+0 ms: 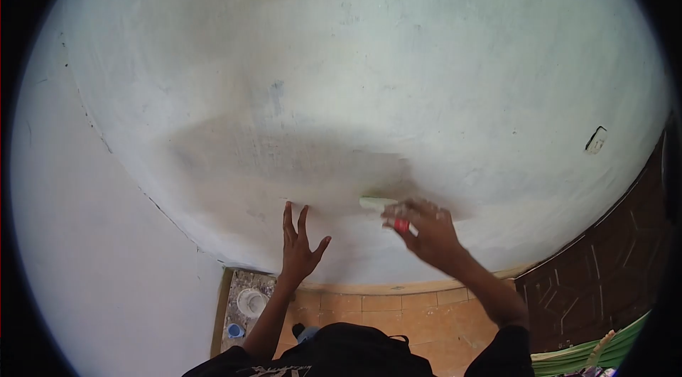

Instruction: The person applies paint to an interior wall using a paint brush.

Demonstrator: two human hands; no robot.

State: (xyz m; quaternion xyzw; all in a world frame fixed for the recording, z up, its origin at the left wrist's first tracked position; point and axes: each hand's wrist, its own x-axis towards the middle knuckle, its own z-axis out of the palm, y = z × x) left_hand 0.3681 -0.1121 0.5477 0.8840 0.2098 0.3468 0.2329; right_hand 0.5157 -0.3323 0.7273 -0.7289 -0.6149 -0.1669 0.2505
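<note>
A pale, worn wall (440,93) fills most of the view, with grey patches and scuffs. My left hand (300,252) has its fingers spread, and the fingertips are at the wall's lower part. To the right, my right hand (426,231) is closed around a putty scraper (376,203), whose flat, whitish blade with a greenish edge lies close to the wall. A small red part shows between the fingers of this hand. The fingers hide most of the scraper, and the hand is slightly blurred.
A stained board (241,282) at the lower left bears a white tub (251,302) and a blue cup (235,330). Orange tiles (380,304) cover the floor below. A wall switch or socket (596,141), dark patterned panel (597,274) and green cloth (618,348) are on the right.
</note>
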